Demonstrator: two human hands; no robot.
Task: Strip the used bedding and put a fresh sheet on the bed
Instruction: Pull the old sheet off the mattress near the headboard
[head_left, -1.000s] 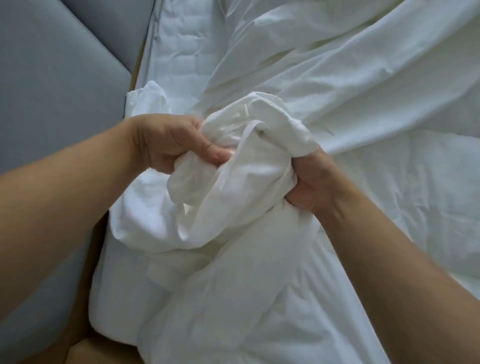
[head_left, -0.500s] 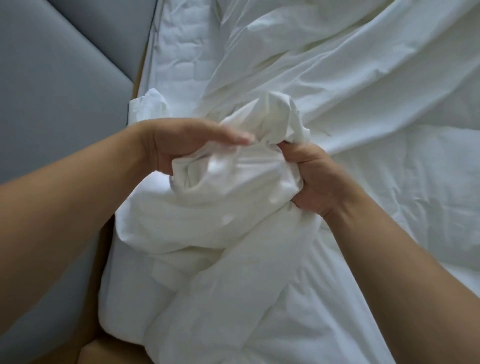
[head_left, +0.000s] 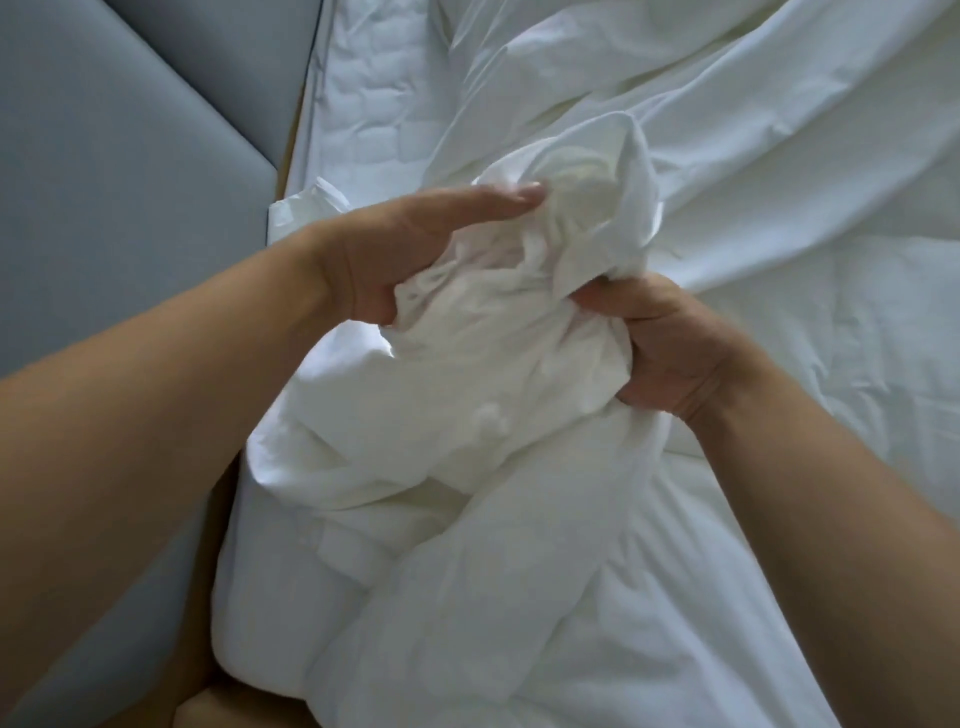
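L hand (head_left: 410, 249): laid against left side of bunched sheet (head_left: 498, 364), thumb straight, flat along top of the wad. Other fingers buried in cloth, can't tell how far curled, so no call on grip. R hand (head_left: 675, 348): clamped on right side of same wad, fingers curled round a fistful of fabric. Both hands close together, only the wad btwn them.

Sheet: white, gathered into a lump lifted off the bed near its left edge, remainder trailing rumpled to upper right and down toward btm of view. Under it: quilted mattress (head_left: 374, 119), bare at top-left corner. Left of bed: grey padded panel (head_left: 130, 182), w/ thin wood strip (head_left: 292, 140) btwn panel and mattress.
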